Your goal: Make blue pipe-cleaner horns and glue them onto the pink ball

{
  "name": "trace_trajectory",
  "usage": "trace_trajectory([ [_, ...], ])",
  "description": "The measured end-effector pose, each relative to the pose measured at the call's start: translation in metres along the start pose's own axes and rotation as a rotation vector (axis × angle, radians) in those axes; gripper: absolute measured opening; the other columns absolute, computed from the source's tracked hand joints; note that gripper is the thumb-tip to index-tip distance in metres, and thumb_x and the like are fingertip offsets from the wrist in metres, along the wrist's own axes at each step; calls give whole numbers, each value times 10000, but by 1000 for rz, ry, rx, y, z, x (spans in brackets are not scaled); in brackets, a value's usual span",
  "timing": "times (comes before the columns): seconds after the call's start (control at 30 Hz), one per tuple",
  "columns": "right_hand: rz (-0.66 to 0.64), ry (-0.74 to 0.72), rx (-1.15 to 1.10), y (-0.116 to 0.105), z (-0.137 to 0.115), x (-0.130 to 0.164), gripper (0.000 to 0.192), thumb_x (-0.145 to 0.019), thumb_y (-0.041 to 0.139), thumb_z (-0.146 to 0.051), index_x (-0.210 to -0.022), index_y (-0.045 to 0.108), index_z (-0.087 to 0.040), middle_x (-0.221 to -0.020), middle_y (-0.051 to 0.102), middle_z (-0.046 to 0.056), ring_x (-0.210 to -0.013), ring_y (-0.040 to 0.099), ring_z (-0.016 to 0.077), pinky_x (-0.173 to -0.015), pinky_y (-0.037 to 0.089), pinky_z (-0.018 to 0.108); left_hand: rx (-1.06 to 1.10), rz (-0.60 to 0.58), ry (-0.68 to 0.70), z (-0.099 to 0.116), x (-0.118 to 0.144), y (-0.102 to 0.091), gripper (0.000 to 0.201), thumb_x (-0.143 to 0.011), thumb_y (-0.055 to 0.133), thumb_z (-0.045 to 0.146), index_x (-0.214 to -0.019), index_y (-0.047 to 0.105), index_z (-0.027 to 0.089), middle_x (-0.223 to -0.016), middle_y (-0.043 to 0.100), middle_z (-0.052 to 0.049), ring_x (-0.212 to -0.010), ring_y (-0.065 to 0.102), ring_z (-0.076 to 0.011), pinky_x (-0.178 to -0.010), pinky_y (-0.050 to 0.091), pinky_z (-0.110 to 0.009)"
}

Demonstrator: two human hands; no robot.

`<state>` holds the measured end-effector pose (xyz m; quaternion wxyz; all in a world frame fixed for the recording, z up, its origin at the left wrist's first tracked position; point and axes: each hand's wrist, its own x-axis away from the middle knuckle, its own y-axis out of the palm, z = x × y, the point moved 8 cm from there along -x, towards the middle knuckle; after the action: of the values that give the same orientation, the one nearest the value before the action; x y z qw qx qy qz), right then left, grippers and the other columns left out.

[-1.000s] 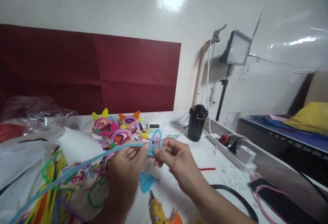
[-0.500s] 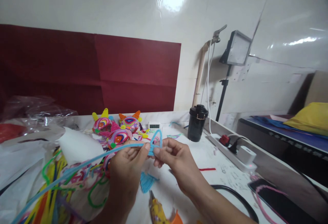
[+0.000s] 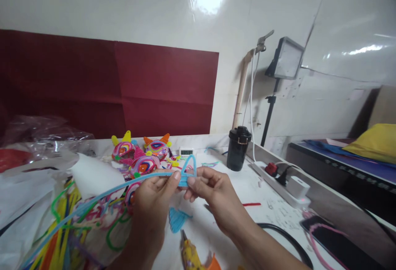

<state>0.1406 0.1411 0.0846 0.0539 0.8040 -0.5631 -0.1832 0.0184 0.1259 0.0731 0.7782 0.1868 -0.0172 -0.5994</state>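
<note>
Both my hands pinch one light blue pipe cleaner (image 3: pixel 102 196) above the white table (image 3: pixel 269 216). My left hand (image 3: pixel 154 204) grips it where the long tail runs off to the lower left. My right hand (image 3: pixel 210 191) holds the other side, and a small triangular loop (image 3: pixel 189 166) of it stands up between my thumbs. A small blue fan-shaped piece (image 3: pixel 177 218) lies on the table just below my hands.
Several colourful pipe-cleaner figures (image 3: pixel 142 154) stand behind my hands, and loose pipe cleaners (image 3: pixel 62 224) are piled at the left by plastic bags (image 3: pixel 37 138). A glue gun (image 3: pixel 190 255) lies near me. A black cup (image 3: pixel 237 148), power strip (image 3: pixel 284 183), lamp (image 3: pixel 284 57) and phone (image 3: pixel 334 241) are on the right.
The triangular loop has been drawn a little taller and sharper. My hands have barely shifted.
</note>
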Motion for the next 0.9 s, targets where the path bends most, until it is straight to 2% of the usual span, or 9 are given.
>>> trace_trajectory([
  [0.4, 12, -16, 29, 0, -2, 0, 272, -665, 759, -378, -676, 668, -122, -592, 662, 29, -505, 575, 107, -540, 452, 222, 91, -87, -43, 3, 3, 12, 199, -653, 742, 315, -661, 676, 127, -596, 664, -33, -545, 616, -161, -514, 490, -241],
  [0.7, 17, -15, 32, -2, -2, 0, 309, -645, 773, -405, -679, 674, -115, -552, 648, 24, -500, 577, 107, -535, 454, 220, 105, -92, -48, 3, 5, 14, 220, -650, 746, 311, -737, 694, 116, -639, 685, -51, -613, 652, -190, -544, 518, -258],
  [0.9, 16, -19, 42, -2, -2, -1, 290, -642, 773, -388, -690, 673, -121, -595, 666, 34, -519, 586, 117, -545, 463, 237, 52, -37, -46, -1, 2, 8, 236, -644, 756, 313, -741, 697, 106, -640, 701, -60, -605, 664, -201, -566, 520, -274],
])
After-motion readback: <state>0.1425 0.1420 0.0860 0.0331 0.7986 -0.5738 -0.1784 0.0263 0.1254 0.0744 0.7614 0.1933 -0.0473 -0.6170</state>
